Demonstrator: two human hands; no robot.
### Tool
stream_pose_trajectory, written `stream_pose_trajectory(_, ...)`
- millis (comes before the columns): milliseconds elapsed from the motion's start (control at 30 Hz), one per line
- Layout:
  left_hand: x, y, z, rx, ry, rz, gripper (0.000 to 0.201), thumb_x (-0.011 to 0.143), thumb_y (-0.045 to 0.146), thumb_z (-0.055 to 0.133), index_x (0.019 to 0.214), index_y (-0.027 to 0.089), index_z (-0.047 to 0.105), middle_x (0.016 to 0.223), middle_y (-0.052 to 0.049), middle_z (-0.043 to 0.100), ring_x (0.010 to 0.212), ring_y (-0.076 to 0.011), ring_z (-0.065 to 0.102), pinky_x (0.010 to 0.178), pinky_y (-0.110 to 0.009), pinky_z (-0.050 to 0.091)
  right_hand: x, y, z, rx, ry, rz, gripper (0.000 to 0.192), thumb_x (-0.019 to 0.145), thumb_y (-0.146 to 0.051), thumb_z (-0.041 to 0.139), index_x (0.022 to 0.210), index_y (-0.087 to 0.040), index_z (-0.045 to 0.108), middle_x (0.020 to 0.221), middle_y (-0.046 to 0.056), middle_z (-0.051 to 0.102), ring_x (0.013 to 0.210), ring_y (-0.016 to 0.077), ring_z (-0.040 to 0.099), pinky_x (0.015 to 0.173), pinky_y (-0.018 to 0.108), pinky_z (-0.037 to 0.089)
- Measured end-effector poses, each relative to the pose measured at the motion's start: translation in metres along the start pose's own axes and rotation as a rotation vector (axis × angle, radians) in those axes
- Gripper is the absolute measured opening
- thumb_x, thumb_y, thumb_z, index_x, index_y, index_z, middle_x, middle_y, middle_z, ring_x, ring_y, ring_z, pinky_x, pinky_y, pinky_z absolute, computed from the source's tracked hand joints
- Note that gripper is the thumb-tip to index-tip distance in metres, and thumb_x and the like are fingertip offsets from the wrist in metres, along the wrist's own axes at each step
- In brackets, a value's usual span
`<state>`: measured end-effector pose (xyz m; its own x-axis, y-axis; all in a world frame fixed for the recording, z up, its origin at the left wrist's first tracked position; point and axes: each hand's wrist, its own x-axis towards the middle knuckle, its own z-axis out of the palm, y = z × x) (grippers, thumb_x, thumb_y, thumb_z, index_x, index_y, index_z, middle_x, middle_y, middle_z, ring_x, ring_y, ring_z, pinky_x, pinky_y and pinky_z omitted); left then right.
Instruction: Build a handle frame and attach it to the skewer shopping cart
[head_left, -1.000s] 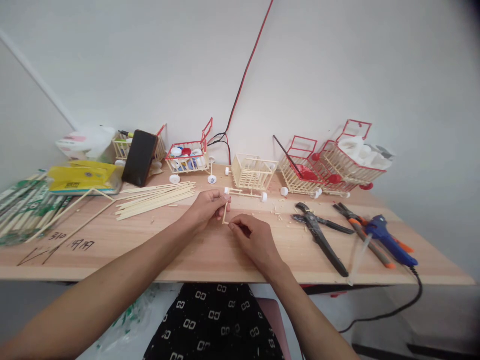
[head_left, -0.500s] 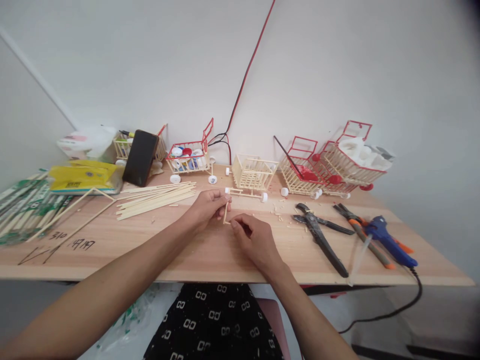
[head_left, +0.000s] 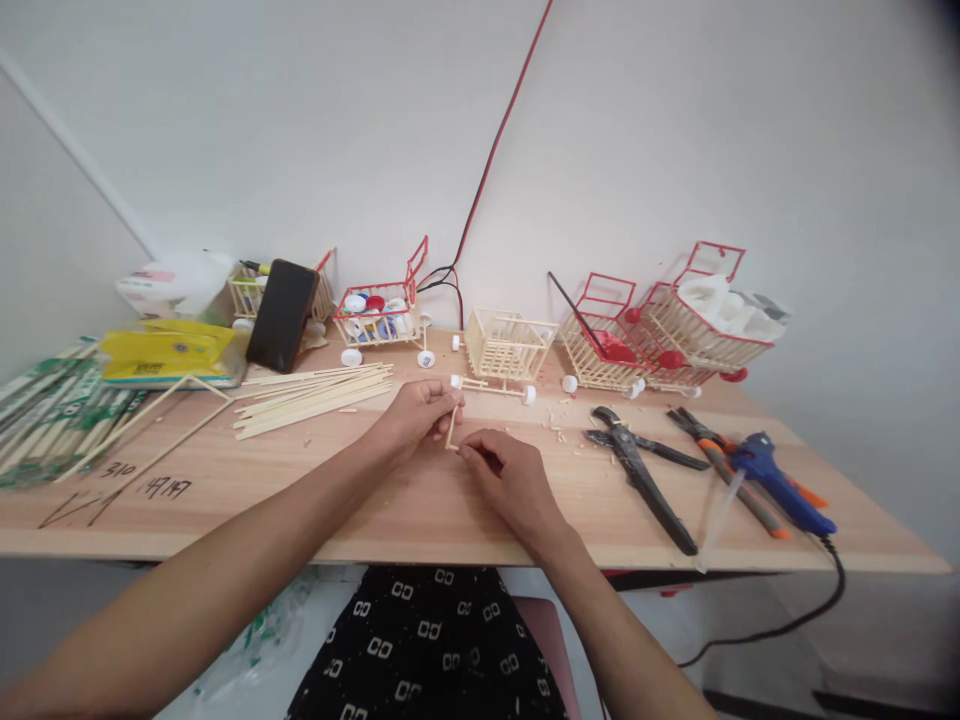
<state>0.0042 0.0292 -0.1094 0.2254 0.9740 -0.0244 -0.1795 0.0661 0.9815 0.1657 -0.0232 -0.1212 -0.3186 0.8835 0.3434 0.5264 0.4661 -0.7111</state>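
Over the middle of the wooden table, my left hand pinches the upper end of a short wooden stick piece bent or joined at a corner. My right hand holds the lower end of that piece between thumb and fingers. Just beyond my hands stands a small unpainted stick cart with white wheels. A fan of loose pale sticks lies left of my left hand. Tiny cut stick bits are scattered to the right of the cart.
Black-handled cutters, orange-handled pliers and a blue glue gun lie at right. Red-trimmed stick carts line the back, one filled with bottle caps. A phone, yellow packet and packaged sticks are at left.
Almost nothing has moved. Both hands keep hold of the small stick piece, with only a slight shift of the right fingers at its lower end.
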Motion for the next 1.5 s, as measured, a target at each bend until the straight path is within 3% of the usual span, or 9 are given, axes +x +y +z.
stream_pose_trajectory(1500,0.0007,-0.0036,-0.0007,0.019,0.002,0.018,0.024,0.074,0.032,0.068,0.071,0.011,0.057,0.058,0.000,0.057,0.039,-0.0032,0.038,0.034,-0.016,0.030,0.0007,0.0052,0.0042,-0.013,-0.004,-0.024,0.012,0.087,-0.018,0.054,0.084,-0.020,0.066,0.076,-0.001,0.066,0.066,0.0130,0.054,0.064,0.024,0.038)
